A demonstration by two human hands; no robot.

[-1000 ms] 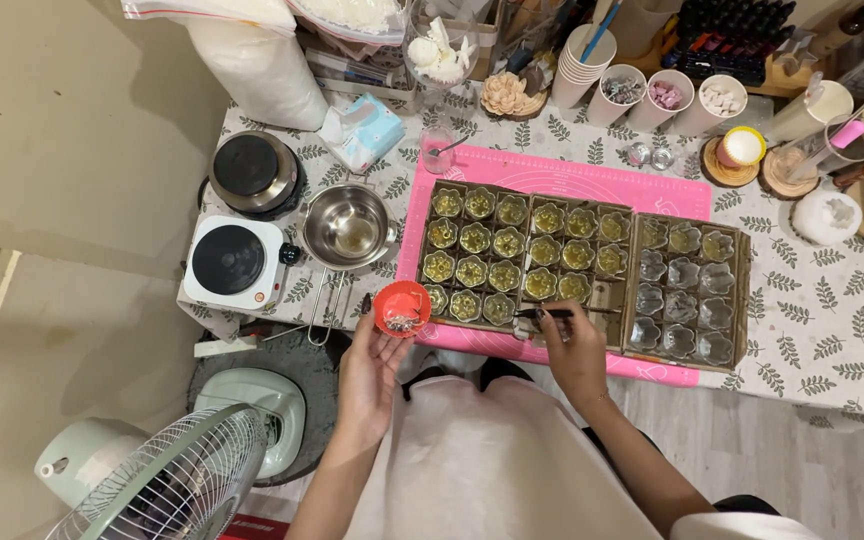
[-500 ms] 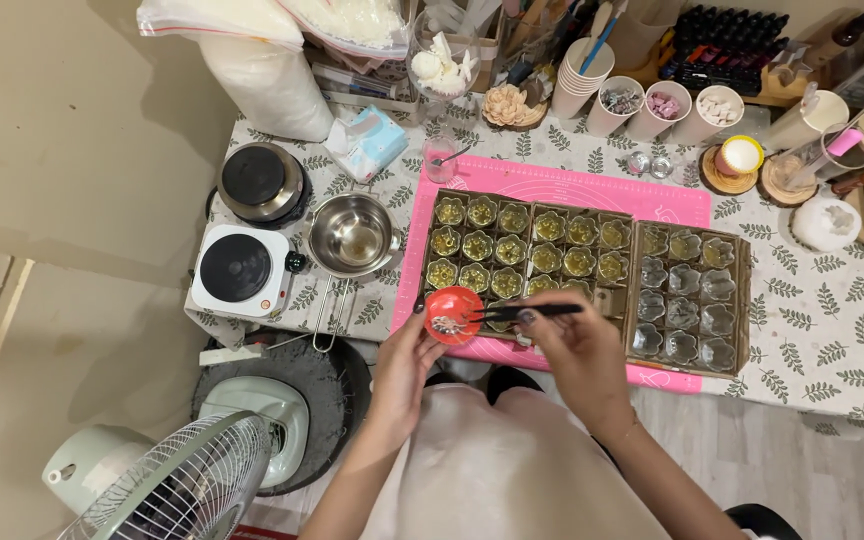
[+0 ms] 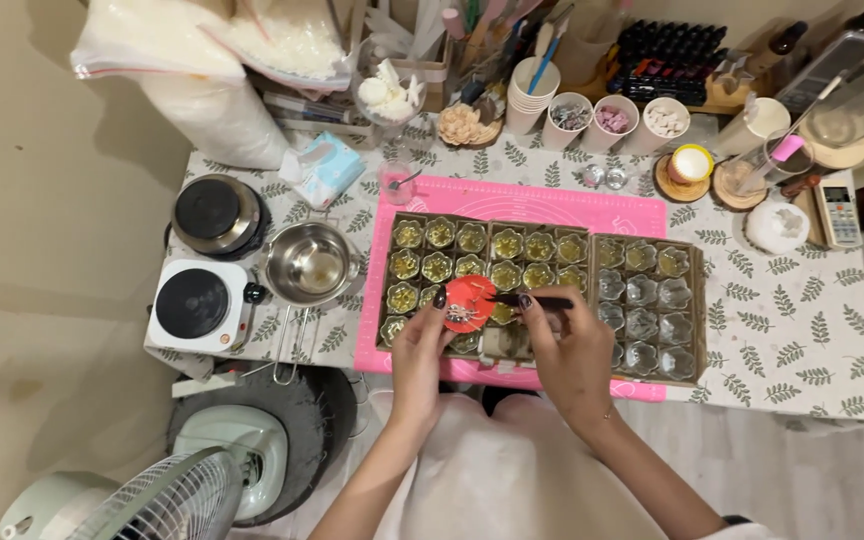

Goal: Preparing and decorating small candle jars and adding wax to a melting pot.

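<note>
My left hand (image 3: 420, 345) holds a small red dish (image 3: 469, 303) with several little metal bits in it, over the near rows of a cardboard tray (image 3: 389, 285). The tray is full of small glass cups of yellowish filling (image 3: 508, 245). My right hand (image 3: 570, 342) grips black tweezers (image 3: 532, 300), their tip pointing left into the red dish. Right of this tray stands a second cardboard tray (image 3: 698, 300) with empty clear glass cups (image 3: 641, 291). Both trays rest on a pink mat (image 3: 522, 200).
A steel pot (image 3: 309, 263) and two hotplates (image 3: 199, 303) (image 3: 215, 212) sit at the table's left. Paper cups (image 3: 612, 120), a tissue pack (image 3: 322, 168), candles (image 3: 690, 165) and a remote (image 3: 837, 210) line the back and right. A fan (image 3: 162, 500) stands on the floor at lower left.
Both hands moved right along the tray with the red dish. The tweezers now reach into the dish.
</note>
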